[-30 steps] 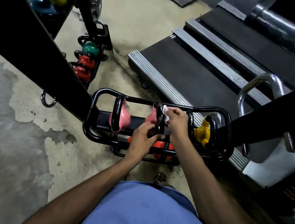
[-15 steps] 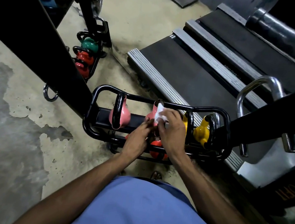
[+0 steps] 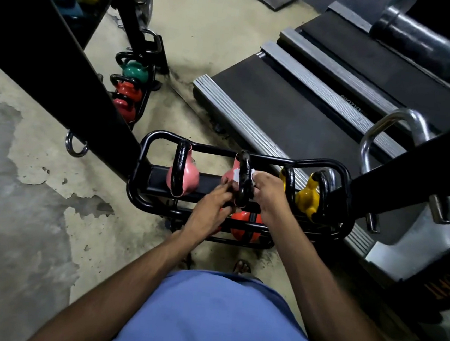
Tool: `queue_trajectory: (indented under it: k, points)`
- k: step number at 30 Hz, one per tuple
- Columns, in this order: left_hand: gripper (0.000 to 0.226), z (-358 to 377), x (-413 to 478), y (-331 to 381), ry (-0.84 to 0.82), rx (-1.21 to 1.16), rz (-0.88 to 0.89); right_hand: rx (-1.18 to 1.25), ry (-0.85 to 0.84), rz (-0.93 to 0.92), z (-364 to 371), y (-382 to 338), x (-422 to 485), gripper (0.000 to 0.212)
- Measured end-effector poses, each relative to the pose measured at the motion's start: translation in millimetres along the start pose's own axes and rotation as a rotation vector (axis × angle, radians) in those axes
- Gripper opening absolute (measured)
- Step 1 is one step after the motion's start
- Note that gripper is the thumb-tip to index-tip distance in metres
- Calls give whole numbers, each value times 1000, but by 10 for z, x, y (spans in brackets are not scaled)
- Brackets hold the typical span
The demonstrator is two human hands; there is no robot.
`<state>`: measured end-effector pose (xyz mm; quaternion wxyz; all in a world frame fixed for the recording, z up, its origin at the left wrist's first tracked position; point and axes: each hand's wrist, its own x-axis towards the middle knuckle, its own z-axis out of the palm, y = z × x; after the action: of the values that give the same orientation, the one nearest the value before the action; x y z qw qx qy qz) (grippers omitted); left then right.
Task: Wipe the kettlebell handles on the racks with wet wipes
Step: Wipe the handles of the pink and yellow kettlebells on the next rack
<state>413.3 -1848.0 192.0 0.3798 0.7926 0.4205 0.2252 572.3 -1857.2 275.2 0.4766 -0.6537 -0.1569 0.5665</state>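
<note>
On rack, right hand pinches wet wipe against kettlebell handle; left hand grips lower end.

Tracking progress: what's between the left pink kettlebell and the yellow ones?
Head view: a second pink kettlebell, its black handle touched by the left hand; right hand holds the wipe.

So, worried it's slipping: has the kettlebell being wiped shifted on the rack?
No. Its handle sits at the same spot along the rack bar.
</note>
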Motion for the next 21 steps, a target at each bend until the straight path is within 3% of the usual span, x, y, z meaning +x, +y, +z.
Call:
queue_trajectory:
  k: [2,7,9,11,13,15,17,21]
  points:
    - [38,-29,-3,-15,23,-16,-10,-121,68,-200,-78,132,-109,8]
    - [33,-87,-5,-48,62,5,-15,-1069,142,-1044,-26,207,-236,8]
    - [31,-49,2,7,63,-97,-57,-1419,69,-1214,35,178,-159,14]
    - [33,-32,-2,26,58,-197,-103,-1547,14,-1259,64,129,-106,15]
    - [33,-41,16,34,104,-145,-141,-1505,29,-1279,15,124,-116,12]
    - [39,-51,23,23,99,-160,-55,-1356,108,-1227,-67,195,-144,10]
    - [43,-53,8,-46,28,-96,-4,-1103,186,-1055,-104,290,-217,10]
    - [49,-79,28,-77,0,-190,-78,-617,279,-769,-8,309,-239,4]
